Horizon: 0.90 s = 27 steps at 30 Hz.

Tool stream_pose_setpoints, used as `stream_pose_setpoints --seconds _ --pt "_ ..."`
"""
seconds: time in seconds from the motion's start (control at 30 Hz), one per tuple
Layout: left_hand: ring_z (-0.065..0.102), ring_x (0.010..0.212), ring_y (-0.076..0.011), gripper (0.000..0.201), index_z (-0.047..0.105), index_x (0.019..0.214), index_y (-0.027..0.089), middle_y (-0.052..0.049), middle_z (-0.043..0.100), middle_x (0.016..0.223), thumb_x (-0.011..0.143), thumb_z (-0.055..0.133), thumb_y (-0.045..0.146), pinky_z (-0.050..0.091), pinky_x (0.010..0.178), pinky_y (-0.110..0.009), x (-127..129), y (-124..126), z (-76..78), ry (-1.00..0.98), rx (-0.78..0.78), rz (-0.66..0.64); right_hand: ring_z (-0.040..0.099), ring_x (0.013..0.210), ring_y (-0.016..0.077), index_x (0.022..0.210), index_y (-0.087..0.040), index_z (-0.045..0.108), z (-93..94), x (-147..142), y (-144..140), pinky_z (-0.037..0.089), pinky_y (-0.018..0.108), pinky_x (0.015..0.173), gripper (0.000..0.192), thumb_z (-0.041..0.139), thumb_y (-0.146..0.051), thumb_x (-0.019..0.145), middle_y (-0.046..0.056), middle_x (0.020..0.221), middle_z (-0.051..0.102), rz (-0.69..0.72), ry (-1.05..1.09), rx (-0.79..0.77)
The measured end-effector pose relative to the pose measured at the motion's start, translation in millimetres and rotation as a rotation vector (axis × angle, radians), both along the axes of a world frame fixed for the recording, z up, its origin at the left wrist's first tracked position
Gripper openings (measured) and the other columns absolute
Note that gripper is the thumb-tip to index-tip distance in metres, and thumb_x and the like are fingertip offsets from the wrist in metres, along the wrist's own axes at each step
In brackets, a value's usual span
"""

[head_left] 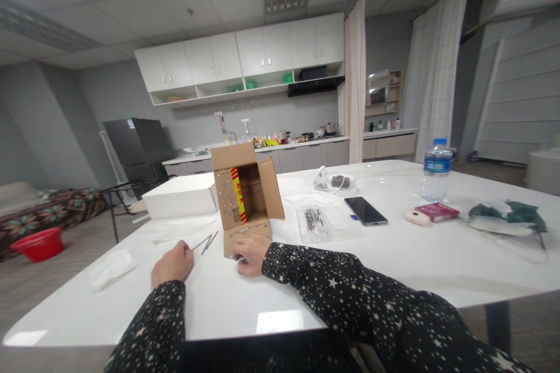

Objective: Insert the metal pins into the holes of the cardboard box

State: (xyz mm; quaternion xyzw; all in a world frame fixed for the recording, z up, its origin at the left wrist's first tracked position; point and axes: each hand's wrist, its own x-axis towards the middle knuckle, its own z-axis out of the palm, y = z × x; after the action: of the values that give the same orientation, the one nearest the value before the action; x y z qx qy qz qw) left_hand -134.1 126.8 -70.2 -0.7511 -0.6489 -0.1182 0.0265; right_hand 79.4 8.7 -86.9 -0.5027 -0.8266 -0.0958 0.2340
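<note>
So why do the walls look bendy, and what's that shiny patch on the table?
Head view: the wide lens bends the edges, so the curtain leans. The patch is ceiling light glaring off the glossy table. The box by the right hand looks sharp.

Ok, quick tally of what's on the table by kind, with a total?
Cardboard box: 1
White box: 1
Water bottle: 1
Phone: 1
Red packet: 1
Clear bag of small metal parts: 1
Tweezers: 1, at the left hand; the right hand rests at the cardboard box.
Total: 7
</note>
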Motion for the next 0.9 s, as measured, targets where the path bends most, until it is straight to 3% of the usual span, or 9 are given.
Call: stream_pose_setpoints --seconds 0.37,0.9 --pt "0.065 0.083 -0.0289 0.032 0.060 0.095 0.022 -0.015 0.069 0.095 0.082 0.032 0.033 0.045 0.068 -0.035 -0.6 2.4 -3.0 0.002 0.020 -0.004 0.057 0.070 0.0152 0.066 -0.020 0.056 -0.9 -1.4 -1.2 0.039 0.027 0.065 0.011 0.058 -0.031 0.068 -0.001 0.072 0.062 -0.030 -0.038 0.035" --pt "0.064 0.082 -0.0289 0.032 0.059 0.095 0.023 -0.015 0.068 0.095 0.081 0.033 0.034 0.045 0.067 -0.036 -1.3 3.3 -3.5 -0.008 0.017 0.001 0.057 0.071 0.0162 0.071 -0.021 0.061 0.2 -1.3 -0.8 0.039 0.027 0.066 0.009 0.058 -0.029 0.070 0.001 0.076 0.064 -0.064 -0.033 0.027"
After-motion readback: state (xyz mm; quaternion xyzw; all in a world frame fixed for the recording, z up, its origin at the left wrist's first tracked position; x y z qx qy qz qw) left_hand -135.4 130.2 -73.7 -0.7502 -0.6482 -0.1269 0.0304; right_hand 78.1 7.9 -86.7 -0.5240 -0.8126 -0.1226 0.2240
